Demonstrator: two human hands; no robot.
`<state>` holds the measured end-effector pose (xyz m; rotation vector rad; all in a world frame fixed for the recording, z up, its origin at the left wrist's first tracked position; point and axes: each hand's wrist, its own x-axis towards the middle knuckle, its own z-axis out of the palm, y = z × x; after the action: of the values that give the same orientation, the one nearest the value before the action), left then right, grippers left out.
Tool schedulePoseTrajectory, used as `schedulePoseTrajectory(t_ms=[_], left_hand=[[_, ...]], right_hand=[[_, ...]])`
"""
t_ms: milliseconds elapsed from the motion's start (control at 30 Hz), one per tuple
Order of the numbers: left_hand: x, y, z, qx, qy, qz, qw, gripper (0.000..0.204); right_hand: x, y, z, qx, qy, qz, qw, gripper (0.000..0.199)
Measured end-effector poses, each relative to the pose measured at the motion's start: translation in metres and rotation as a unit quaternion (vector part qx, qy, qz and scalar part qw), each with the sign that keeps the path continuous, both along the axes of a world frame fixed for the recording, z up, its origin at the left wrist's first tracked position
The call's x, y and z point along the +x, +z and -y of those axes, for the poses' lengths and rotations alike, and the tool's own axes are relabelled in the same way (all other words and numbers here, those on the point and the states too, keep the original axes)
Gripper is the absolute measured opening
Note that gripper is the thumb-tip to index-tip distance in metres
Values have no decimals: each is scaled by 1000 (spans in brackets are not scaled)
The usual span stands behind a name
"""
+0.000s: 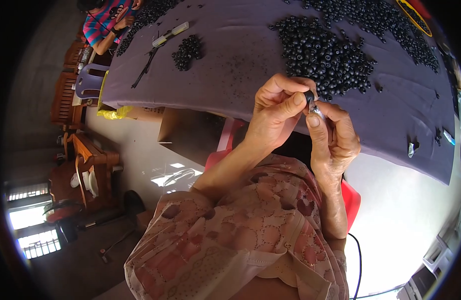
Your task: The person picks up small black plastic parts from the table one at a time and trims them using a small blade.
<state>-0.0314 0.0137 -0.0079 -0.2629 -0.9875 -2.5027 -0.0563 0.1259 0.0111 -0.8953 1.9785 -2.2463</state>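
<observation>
My left hand (276, 112) pinches a small black ring-shaped bead (309, 95) between thumb and fingers, just above the near edge of a table covered in grey-purple cloth (230, 65). My right hand (335, 137) grips a small silvery metal tool (315, 109) whose tip meets the bead. The two hands touch at the fingertips. Right behind them lies a large heap of black beads (325, 50). A smaller pile of black beads (187, 51) sits farther left on the cloth.
Another person in a striped pink and blue top (105, 22) works at the table's far left end beside more beads (150, 12). Thin tools (165, 37) lie on the cloth. A red stool (351, 197) is under me. Wooden furniture (88, 165) stands at the left.
</observation>
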Motion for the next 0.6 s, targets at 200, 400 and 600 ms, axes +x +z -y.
schedulePoseTrajectory(t_ms=[200, 400, 600], left_hand=[[-1, -1, 1, -15, 18, 0, 1000, 11], [-2, -1, 3, -41, 45, -8, 998, 9], [-4, -4, 4, -57, 52, -11, 997, 9]], right_hand=[[-1, -2, 2, -14, 7, 15, 1000, 11], [0, -2, 4, -5, 9, 37, 999, 11], [-2, -4, 4, -19, 15, 62, 998, 11]])
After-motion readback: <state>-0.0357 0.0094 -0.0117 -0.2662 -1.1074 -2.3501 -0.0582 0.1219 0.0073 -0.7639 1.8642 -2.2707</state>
